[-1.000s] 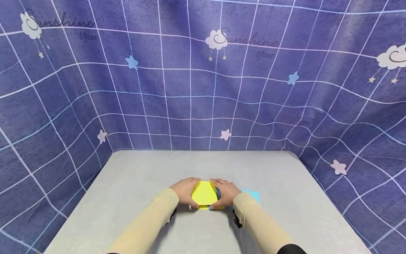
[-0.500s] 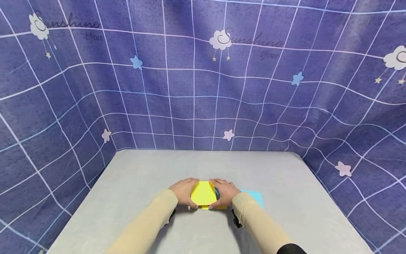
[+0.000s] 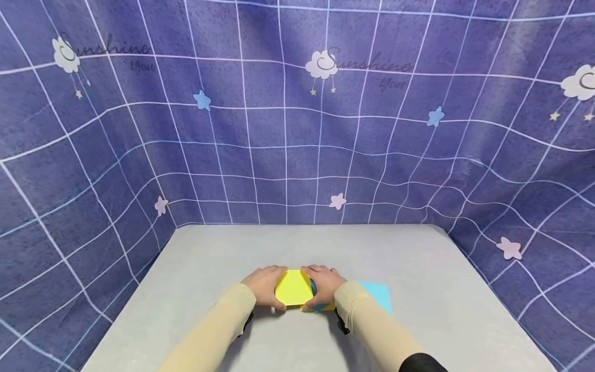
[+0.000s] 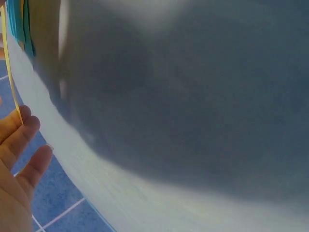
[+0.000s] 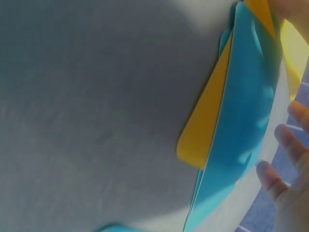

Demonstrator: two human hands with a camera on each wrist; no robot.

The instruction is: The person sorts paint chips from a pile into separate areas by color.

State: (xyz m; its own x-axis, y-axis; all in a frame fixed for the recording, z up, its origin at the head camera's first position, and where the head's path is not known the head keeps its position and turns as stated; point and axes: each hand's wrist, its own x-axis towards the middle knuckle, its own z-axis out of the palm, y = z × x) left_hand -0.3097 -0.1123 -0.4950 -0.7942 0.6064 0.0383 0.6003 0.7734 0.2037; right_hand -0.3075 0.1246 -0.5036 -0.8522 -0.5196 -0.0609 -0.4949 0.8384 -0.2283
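Observation:
A flat yellow sheet (image 3: 294, 289), like card or stiff paper, is held between both hands in the head view. My left hand (image 3: 263, 287) grips its left side, fingers at the far corner and thumb at the near one. Opposite it, my right hand (image 3: 325, 285) holds the right side in the same way. Edge-on in the left wrist view, the sheet (image 4: 10, 72) is a thin line at the fingertips. Beneath the right hand lie overlapping blue sheets (image 5: 246, 96) with another yellow sheet (image 5: 203, 125) among them, partly hidden by that hand in the head view.
A light blue sheet (image 3: 378, 295) shows on the grey table (image 3: 232, 248), right of the right wrist. Behind the table and along both sides hangs a purple-blue cloth (image 3: 260, 124) with grid lines, clouds and stars.
Both hands have moved slightly left with the yellow sheet. More of the blue and yellow sheets beneath now shows to its right. The head view has shifted a little.

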